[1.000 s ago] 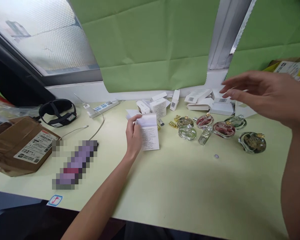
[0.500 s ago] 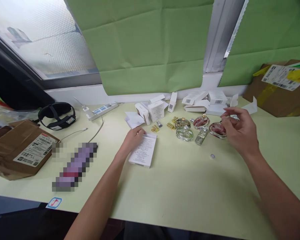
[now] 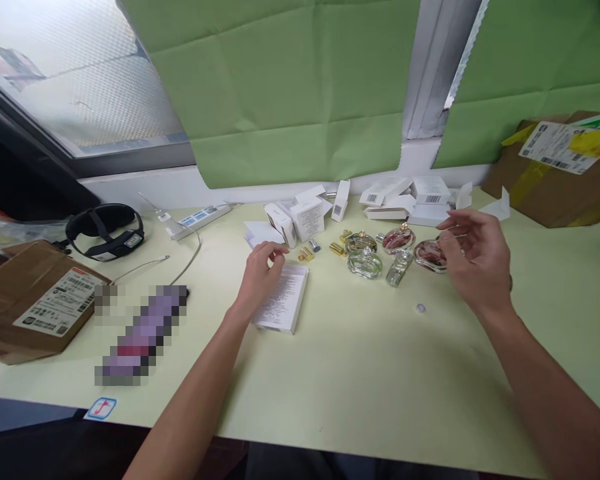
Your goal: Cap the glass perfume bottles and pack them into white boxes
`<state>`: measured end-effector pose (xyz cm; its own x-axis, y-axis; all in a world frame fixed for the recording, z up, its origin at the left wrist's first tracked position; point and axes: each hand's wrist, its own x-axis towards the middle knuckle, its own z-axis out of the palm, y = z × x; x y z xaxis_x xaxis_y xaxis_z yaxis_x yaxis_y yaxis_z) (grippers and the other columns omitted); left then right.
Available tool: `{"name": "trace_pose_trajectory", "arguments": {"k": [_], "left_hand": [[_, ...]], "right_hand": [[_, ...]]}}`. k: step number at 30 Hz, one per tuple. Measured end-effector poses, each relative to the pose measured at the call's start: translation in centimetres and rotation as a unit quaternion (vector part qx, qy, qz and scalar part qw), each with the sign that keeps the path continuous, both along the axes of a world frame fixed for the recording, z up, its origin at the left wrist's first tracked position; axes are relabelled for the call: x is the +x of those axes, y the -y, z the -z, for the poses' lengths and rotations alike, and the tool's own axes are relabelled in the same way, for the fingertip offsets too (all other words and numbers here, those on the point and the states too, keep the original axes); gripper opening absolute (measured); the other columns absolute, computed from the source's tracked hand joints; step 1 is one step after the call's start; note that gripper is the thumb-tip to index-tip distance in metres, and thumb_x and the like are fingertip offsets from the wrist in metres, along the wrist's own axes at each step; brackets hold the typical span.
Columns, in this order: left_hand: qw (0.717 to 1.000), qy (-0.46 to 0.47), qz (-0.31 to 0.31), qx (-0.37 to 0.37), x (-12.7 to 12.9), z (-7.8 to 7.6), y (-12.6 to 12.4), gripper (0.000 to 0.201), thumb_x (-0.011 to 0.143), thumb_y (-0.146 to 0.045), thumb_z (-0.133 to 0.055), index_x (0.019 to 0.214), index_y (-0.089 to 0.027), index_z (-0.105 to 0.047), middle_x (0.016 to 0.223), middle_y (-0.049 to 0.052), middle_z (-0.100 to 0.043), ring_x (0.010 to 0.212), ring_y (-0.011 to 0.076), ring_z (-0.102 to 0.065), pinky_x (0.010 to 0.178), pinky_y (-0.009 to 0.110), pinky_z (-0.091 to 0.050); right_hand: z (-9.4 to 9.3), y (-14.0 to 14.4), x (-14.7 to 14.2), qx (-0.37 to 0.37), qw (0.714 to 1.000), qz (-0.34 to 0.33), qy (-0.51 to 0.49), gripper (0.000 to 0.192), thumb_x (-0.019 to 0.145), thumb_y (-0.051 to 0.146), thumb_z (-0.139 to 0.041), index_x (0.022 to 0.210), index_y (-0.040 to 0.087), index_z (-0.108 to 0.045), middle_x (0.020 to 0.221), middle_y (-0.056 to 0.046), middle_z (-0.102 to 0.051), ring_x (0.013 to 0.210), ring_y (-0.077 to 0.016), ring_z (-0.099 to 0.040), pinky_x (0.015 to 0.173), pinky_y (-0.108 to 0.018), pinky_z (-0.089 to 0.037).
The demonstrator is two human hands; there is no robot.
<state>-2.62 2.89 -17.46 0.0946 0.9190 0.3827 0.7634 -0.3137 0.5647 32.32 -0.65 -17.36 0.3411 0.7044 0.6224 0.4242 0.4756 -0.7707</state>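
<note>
My left hand (image 3: 263,273) hovers over or rests lightly on the upper left of a white printed box (image 3: 284,300); contact is hard to judge. Its fingers are bent, loosely apart, with nothing seen in them. On the right, my right hand (image 3: 477,260) is raised with fingers curved and thumb apart, holding nothing visible. It partly covers a perfume bottle with reddish contents (image 3: 430,255). Beside that lie another reddish bottle (image 3: 398,240), a clear greenish bottle (image 3: 365,264), a gold-toned bottle (image 3: 361,243) and a narrow clear bottle (image 3: 399,268).
Gold caps (image 3: 337,249) and a silver cap (image 3: 315,245) lie near the bottles; a small round piece (image 3: 420,308) lies in front. White boxes (image 3: 307,219) stand behind. Cardboard boxes (image 3: 40,300) sit at both sides. A headset (image 3: 105,233), power strip (image 3: 200,221) and blurred purple object (image 3: 145,337) are left.
My left hand has lifted slightly from the printed box, whose side edge now shows more. My right hand's fingers have spread a little. The whole view has shifted slightly.
</note>
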Motion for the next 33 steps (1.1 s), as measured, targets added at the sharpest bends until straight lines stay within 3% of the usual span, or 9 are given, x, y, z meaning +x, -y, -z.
{"name": "trace_pose_trajectory", "arguments": {"k": [3,8,11,13,16,20,27,33], "left_hand": [[0.999,-0.023,0.040,-0.015,0.3,0.0,0.4,0.022,0.092,-0.021,-0.043,0.096,-0.023,-0.064,0.096,0.002,-0.064,0.089,0.0179,-0.057,0.082,0.032,-0.043],[0.983,-0.122,0.133,-0.035,1.3,-0.3,1.4,0.018,0.093,-0.035,-0.052,0.105,-0.027,-0.063,0.109,0.002,-0.061,0.111,0.0226,-0.051,0.105,0.043,-0.035],[0.976,-0.140,0.158,-0.047,1.4,-0.5,1.7,0.025,0.092,-0.038,-0.056,0.115,-0.030,-0.061,0.118,0.002,-0.059,0.117,0.0243,-0.048,0.108,0.046,-0.031],[0.985,-0.097,0.141,-0.035,1.1,-0.6,1.4,0.025,0.095,-0.037,-0.050,0.115,-0.028,-0.061,0.117,0.003,-0.060,0.112,0.0223,-0.052,0.104,0.042,-0.036],[0.997,0.026,0.064,-0.018,0.4,-0.7,0.6,0.026,0.098,-0.036,-0.041,0.110,-0.023,-0.062,0.101,0.004,-0.065,0.095,0.0183,-0.059,0.090,0.034,-0.044],[0.989,0.142,-0.008,-0.049,-0.3,-0.7,-0.2,0.029,0.097,-0.036,-0.039,0.106,-0.021,-0.062,0.085,0.003,-0.065,0.080,0.0162,-0.059,0.078,0.029,-0.046],[0.984,0.095,0.044,-0.141,0.3,-1.1,0.6,0.031,0.097,-0.044,-0.042,0.101,-0.022,-0.065,0.091,0.004,-0.068,0.084,0.0170,-0.058,0.075,0.028,-0.043],[0.970,0.207,0.052,-0.121,0.5,-1.7,0.8,0.037,0.099,-0.043,-0.039,0.108,-0.019,-0.065,0.087,0.004,-0.067,0.080,0.0158,-0.058,0.076,0.028,-0.043]], "right_hand": [[-0.1,0.0,0.1,0.005,1.000,0.003,0.000,0.031,0.086,0.021,-0.063,0.117,0.025,-0.059,0.100,-0.003,-0.063,0.085,-0.0143,-0.058,0.068,-0.028,-0.049],[-0.1,0.0,0.4,-0.033,0.999,-0.026,0.015,0.029,0.087,0.025,-0.062,0.116,0.027,-0.059,0.097,-0.003,-0.066,0.071,-0.0145,-0.057,0.060,-0.029,-0.049],[0.4,-0.2,0.5,-0.069,0.996,-0.049,0.039,0.029,0.087,0.025,-0.060,0.115,0.031,-0.060,0.102,-0.002,-0.068,0.070,-0.0163,-0.058,0.059,-0.031,-0.050],[0.7,-0.3,0.6,-0.097,0.991,-0.070,0.053,0.034,0.087,0.024,-0.057,0.119,0.034,-0.057,0.107,-0.002,-0.067,0.066,-0.0160,-0.058,0.059,-0.032,-0.051],[0.8,-0.2,0.6,-0.121,0.986,-0.099,0.050,0.041,0.086,0.021,-0.057,0.124,0.036,-0.052,0.112,-0.001,-0.066,0.058,-0.0135,-0.055,0.056,-0.032,-0.050],[0.2,0.2,0.5,-0.102,0.991,-0.086,0.021,0.042,0.084,0.020,-0.060,0.124,0.033,-0.052,0.110,-0.002,-0.066,0.057,-0.0124,-0.055,0.053,-0.030,-0.048],[-0.6,0.6,0.1,-0.085,0.995,-0.057,-0.002,0.038,0.083,0.016,-0.061,0.118,0.028,-0.055,0.105,-0.003,-0.066,0.054,-0.0093,-0.054,0.050,-0.027,-0.047],[-1.0,0.9,-0.7,-0.062,0.997,-0.032,-0.022,0.035,0.082,0.014,-0.060,0.115,0.027,-0.056,0.098,-0.002,-0.066,0.051,-0.0075,-0.051,0.049,-0.026,-0.046]]}}
